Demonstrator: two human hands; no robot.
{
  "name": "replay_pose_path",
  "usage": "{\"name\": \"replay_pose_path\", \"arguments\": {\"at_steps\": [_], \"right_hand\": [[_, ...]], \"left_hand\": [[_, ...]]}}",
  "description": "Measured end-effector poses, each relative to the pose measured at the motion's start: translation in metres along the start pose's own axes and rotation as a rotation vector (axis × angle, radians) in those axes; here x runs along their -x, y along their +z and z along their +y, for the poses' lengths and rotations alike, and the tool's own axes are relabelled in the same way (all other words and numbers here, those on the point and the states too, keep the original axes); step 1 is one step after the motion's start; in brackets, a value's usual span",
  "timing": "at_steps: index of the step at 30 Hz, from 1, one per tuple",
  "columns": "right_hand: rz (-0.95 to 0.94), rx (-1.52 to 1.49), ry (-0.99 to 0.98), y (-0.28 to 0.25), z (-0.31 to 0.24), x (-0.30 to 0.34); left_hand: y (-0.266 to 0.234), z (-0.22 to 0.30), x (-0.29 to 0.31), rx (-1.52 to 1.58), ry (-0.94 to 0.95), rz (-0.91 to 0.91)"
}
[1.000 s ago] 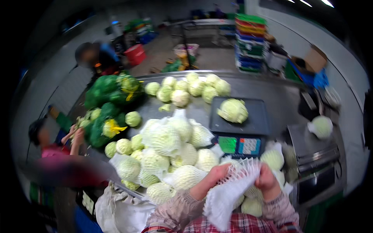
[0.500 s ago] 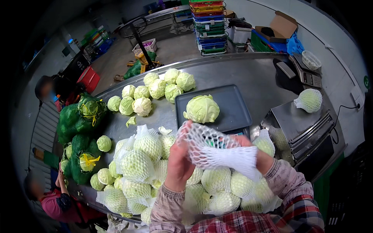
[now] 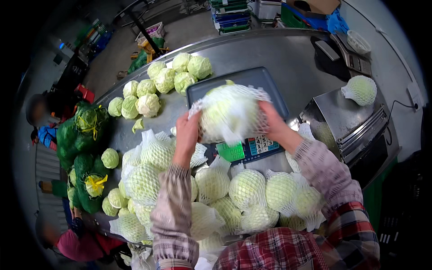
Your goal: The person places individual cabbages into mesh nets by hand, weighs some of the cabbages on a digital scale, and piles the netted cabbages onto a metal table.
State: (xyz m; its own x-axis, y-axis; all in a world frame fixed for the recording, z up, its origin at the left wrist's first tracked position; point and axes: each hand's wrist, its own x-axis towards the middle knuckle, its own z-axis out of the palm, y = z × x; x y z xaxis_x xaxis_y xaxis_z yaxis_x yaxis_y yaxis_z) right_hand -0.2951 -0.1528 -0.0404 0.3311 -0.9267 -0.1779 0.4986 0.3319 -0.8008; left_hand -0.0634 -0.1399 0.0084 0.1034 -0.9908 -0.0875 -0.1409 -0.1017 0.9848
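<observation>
A pale green cabbage (image 3: 215,114) sits over the dark grey scale tray (image 3: 272,87), mostly covered by a white foam net sleeve (image 3: 243,108) that is blurred by motion. My left hand (image 3: 187,135) grips the sleeve's left edge, and my right hand (image 3: 272,122) grips its right side, so the net is stretched around the cabbage between them. Just below, the scale's green display (image 3: 231,152) and keypad (image 3: 263,146) show. Whether the cabbage still touches the tray is hidden by the net.
Netted cabbages (image 3: 247,188) crowd the near side of the steel table. Bare cabbages (image 3: 164,81) lie at the far left, near green mesh sacks (image 3: 74,137). A steel machine (image 3: 346,121) with a netted cabbage (image 3: 361,90) on it stands right. Another person (image 3: 78,240) is at lower left.
Both hands have moved up and forward with the foam net, which now covers the cabbage on the tray. Before, the net was stretched empty between my hands. The view has also shifted.
</observation>
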Motion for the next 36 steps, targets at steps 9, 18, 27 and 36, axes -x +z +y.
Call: {"name": "replay_pose_path", "arguments": {"at_steps": [9,18,27,36], "right_hand": [[-0.273,-0.467,0.34,0.051,-0.001,0.125],[0.121,-0.67,0.371,0.105,-0.004,0.179],[0.036,0.112,-0.055,0.025,-0.034,0.167],[0.186,-0.148,-0.221,-0.062,-0.117,0.047]], "left_hand": [[0.01,0.085,0.097,0.537,-0.074,0.006],[0.018,0.011,0.143,0.722,0.138,-0.076],[0.066,0.017,0.162,1.106,-0.171,-0.141],[0.052,0.019,0.02,-0.433,0.213,-0.033]]}}
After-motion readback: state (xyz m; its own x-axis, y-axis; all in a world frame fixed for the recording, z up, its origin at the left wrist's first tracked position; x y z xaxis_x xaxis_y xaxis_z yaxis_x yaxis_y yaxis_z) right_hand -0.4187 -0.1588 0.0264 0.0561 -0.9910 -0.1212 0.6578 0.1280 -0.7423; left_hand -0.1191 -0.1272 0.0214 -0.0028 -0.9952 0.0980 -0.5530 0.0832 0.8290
